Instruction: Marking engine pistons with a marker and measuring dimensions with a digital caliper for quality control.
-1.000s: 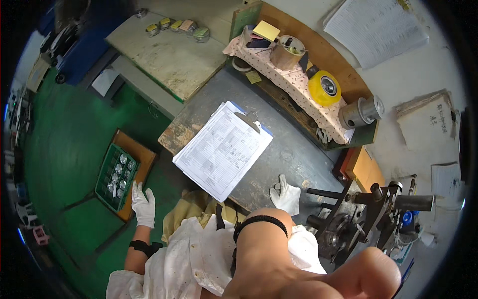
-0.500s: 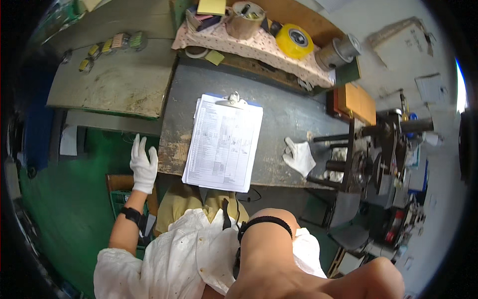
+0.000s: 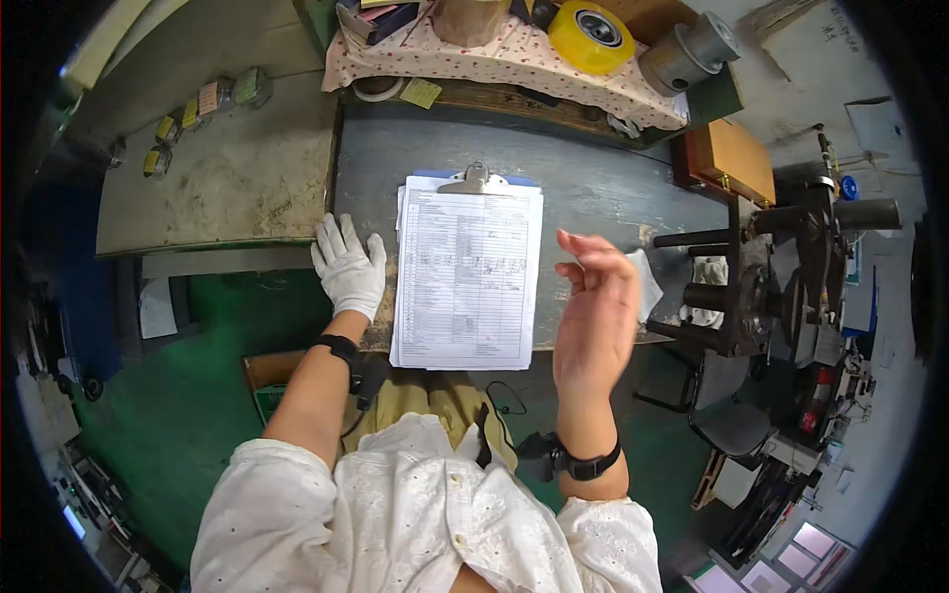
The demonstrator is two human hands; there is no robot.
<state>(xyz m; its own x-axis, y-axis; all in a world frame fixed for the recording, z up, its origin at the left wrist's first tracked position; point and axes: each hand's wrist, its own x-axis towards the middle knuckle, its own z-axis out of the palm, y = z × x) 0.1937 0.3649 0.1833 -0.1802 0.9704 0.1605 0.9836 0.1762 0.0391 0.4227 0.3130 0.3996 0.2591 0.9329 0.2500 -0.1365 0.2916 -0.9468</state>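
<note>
My left hand (image 3: 350,269), in a white glove, rests at the left edge of the dark desk with its fingers spread and nothing in it. Just right of it lies a clipboard (image 3: 477,178) with a metal clip and a stack of printed form sheets (image 3: 467,277), partly filled in by hand. My right hand (image 3: 598,301) is bare and raised at the right of the sheets, fingers loosely bent and apart, holding nothing. Behind it a white glove (image 3: 647,288) lies on the desk, mostly hidden by that hand. Each wrist wears a black band with a small black device.
A black metal press-like machine (image 3: 756,272) stands at the right, beside a wooden box (image 3: 732,161). A cloth-covered shelf at the back bears a yellow tape roll (image 3: 591,38) and a metal cylinder (image 3: 687,54). Several small labelled bags (image 3: 210,99) sit on the left table.
My left hand has moved right and away from me onto the desk edge. My right arm has come from near my body to reach over the desk by the glove. The view has shifted.
</note>
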